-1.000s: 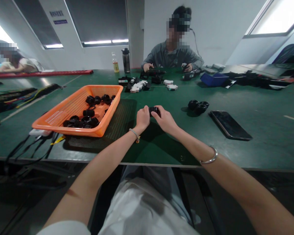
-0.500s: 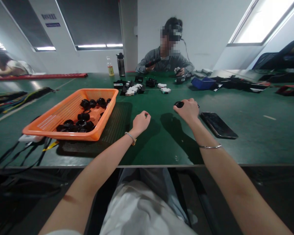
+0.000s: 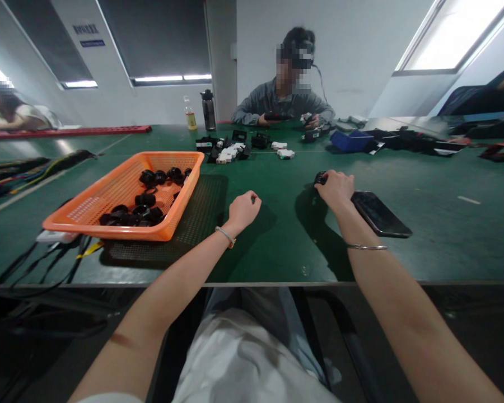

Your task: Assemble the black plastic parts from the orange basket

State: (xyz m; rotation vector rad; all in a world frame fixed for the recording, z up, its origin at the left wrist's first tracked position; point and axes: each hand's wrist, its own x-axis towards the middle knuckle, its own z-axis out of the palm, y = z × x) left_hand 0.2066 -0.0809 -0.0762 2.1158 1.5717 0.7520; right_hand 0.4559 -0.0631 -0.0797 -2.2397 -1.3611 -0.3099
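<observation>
In the head view my right hand (image 3: 336,187) is closed around a small black plastic part (image 3: 320,178), low over the green table (image 3: 273,252). Fingers cover most of this part, and whether it touches the table I cannot tell. My left hand (image 3: 242,210) is curled with thumb and fingertips together, its wrist close to the tabletop; anything inside it is hidden. Left of that hand stands an orange plastic basket (image 3: 183,193) with several round black plastic parts (image 3: 145,200) in it. Just right of my right wrist lies a black phone (image 3: 380,214).
Across the table a person (image 3: 283,101) handles dark items. Small black and white pieces (image 3: 232,152) lie mid-table, near a dark bottle (image 3: 208,111) and a drink bottle (image 3: 190,115). A blue box (image 3: 350,141) sits at right; cables (image 3: 37,173) run along the left.
My right hand has moved right and closer to the tabletop with the black plastic part. The left hand has hardly moved. Across the table, the person's dark tool has come down.
</observation>
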